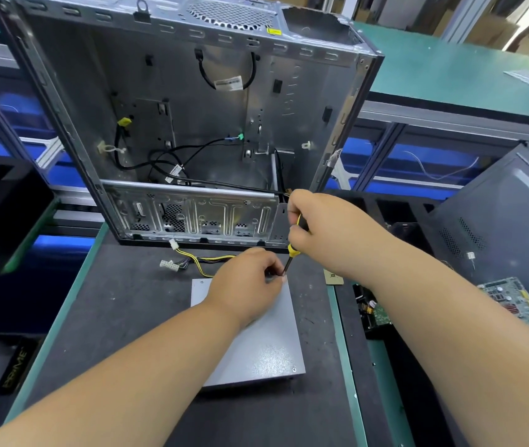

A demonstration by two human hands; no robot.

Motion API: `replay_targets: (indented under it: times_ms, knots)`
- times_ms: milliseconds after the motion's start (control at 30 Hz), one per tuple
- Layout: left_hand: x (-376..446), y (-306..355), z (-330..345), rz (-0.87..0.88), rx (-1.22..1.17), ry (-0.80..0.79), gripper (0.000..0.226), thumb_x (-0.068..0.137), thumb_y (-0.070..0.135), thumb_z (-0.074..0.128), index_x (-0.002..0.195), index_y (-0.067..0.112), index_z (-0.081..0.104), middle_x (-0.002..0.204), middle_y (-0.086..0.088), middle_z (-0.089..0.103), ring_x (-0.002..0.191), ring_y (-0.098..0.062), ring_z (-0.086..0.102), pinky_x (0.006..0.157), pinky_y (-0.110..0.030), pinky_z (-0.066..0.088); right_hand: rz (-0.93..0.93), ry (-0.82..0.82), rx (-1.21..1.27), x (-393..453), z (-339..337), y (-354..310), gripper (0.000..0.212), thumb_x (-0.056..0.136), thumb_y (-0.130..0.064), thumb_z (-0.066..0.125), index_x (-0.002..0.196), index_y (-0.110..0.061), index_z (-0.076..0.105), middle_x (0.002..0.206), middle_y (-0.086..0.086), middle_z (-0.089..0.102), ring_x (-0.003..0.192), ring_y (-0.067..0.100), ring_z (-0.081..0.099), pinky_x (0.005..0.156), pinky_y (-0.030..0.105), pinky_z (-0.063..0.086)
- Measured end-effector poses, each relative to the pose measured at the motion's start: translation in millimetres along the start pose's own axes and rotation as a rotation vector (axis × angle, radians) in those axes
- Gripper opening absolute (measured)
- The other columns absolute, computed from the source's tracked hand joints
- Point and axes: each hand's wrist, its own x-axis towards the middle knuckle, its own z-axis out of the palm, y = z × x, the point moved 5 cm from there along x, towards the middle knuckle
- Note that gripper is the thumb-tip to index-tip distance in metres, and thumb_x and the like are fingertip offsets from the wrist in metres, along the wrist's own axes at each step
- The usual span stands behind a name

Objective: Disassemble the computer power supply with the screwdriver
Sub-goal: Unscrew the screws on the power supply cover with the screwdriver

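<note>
Screwdriver (293, 250) work is under way at the far right corner of the grey power supply (263, 346), which lies flat on the dark mat (121, 317) near the middle of the workbench, its yellow and black cable bundle (198, 261) trailing toward the far edge. The right hand (324, 230) grasps the yellow-and-black handle from above, holding the tool nearly upright with the tip down at that corner. The left hand (244, 282) rests on the supply's top, its fingers curled and pinching the shaft just above the tip. Just beyond the supply an open metal computer case (192, 124) stands on the bench's far edge, loose black wires hanging inside. A green circuit board (514, 301) lies off the right edge, beside a dark grey case panel (508, 227).
</note>
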Motion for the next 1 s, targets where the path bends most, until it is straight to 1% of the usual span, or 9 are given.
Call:
replay_targets:
  times_ms: [67, 167, 200, 333, 433, 533, 700, 900, 1000]
  knots:
    - [-0.2, -0.6, -0.2, 0.002, 0.004, 0.004, 0.004, 0.084, 0.031, 0.068, 0.083, 0.032, 0.065, 0.09, 0.016, 0.06, 0.086, -0.001, 0.056, 0.076, -0.026, 0.049, 0.003, 0.02, -0.075, 0.5, -1.3, 0.0, 0.009, 0.094, -0.027, 0.05, 0.092, -0.018, 0.051, 0.073, -0.002, 0.054, 0.066, 0.016, 0.051, 0.051, 0.03, 0.032]
    - [-0.1, -1.2, -0.6, 0.002, -0.013, 0.009, 0.004, 0.084, 0.03, 0.07, 0.084, 0.032, 0.066, 0.09, 0.016, 0.06, 0.086, -0.001, 0.056, 0.077, -0.025, 0.049, 0.053, 0.072, -0.292, 4.6, -5.2, 5.0, 0.032, 0.1, -0.048, 0.04, 0.092, -0.019, 0.049, 0.069, -0.003, 0.055, 0.065, 0.018, 0.051, 0.051, 0.03, 0.031]
    - [0.3, -1.3, -0.8, 0.001, -0.023, 0.008, 0.004, 0.084, 0.03, 0.07, 0.084, 0.032, 0.067, 0.09, 0.016, 0.06, 0.086, -0.001, 0.057, 0.078, -0.026, 0.049, 0.063, 0.071, -0.299, 5.8, -4.8, 6.5, 0.033, 0.101, -0.049, 0.039, 0.094, -0.018, 0.049, 0.069, -0.002, 0.054, 0.064, 0.018, 0.051, 0.051, 0.031, 0.031]
    - [1.4, -1.6, -1.2, 0.001, -0.028, 0.007, 0.004, 0.083, 0.03, 0.072, 0.084, 0.031, 0.068, 0.089, 0.015, 0.06, 0.087, -0.002, 0.056, 0.079, -0.027, 0.049, 0.051, 0.037, -0.087, 4.4, 0.0, 7.3, 0.019, 0.102, -0.036, 0.049, 0.101, -0.018, 0.044, 0.065, -0.002, 0.052, 0.055, 0.012, 0.047, 0.047, 0.031, 0.027]
    - [2.2, -1.8, -0.9, -0.025, -0.028, -0.006, 0.006, 0.083, 0.032, 0.072, 0.08, 0.034, 0.066, 0.088, 0.015, 0.06, 0.086, -0.003, 0.056, 0.077, -0.026, 0.048, 0.066, 0.032, -0.013, 0.9, -3.0, 10.4, 0.017, 0.1, -0.035, 0.053, 0.099, -0.02, 0.043, 0.064, -0.004, 0.05, 0.054, 0.011, 0.045, 0.048, 0.03, 0.024]
    - [5.1, -3.9, -1.7, -0.057, -0.067, -0.06, 0.008, 0.082, 0.032, 0.073, 0.078, 0.034, 0.067, 0.089, 0.014, 0.063, 0.086, -0.003, 0.058, 0.077, -0.026, 0.048, 0.082, 0.024, 0.004, -0.4, -4.4, 14.9, 0.015, 0.099, -0.034, 0.055, 0.093, -0.022, 0.046, 0.062, -0.005, 0.052, 0.053, 0.009, 0.047, 0.048, 0.029, 0.027]
    - [8.1, -7.1, -5.8, -0.074, -0.139, -0.175, 0.004, 0.083, 0.024, 0.075, 0.086, 0.027, 0.073, 0.089, 0.013, 0.07, 0.086, -0.005, 0.064, 0.084, -0.031, 0.053, 0.027, -0.039, 0.015, 0.6, -3.5, 8.7, 0.015, 0.1, -0.031, 0.053, 0.092, -0.022, 0.044, 0.064, -0.005, 0.053, 0.052, 0.009, 0.044, 0.049, 0.028, 0.028]
    - [5.6, -3.8, -6.2, -0.07, -0.117, -0.131, 0.006, 0.082, 0.026, 0.074, 0.084, 0.031, 0.071, 0.089, 0.014, 0.068, 0.086, -0.004, 0.062, 0.084, -0.032, 0.053, -0.053, -0.132, 0.08, 2.3, -4.6, 9.0, 0.014, 0.1, -0.027, 0.054, 0.095, -0.023, 0.042, 0.066, -0.004, 0.051, 0.054, 0.013, 0.042, 0.052, 0.03, 0.034]
    - [4.3, -2.7, -7.3, -0.048, -0.117, -0.112, 0.009, 0.08, 0.029, 0.076, 0.083, 0.035, 0.07, 0.091, 0.013, 0.066, 0.087, -0.003, 0.061, 0.083, -0.031, 0.052, -0.086, -0.18, 0.054, 3.3, -7.8, 14.3, 0.015, 0.099, -0.024, 0.056, 0.09, -0.026, 0.044, 0.071, -0.006, 0.053, 0.057, 0.009, 0.043, 0.054, 0.028, 0.033]
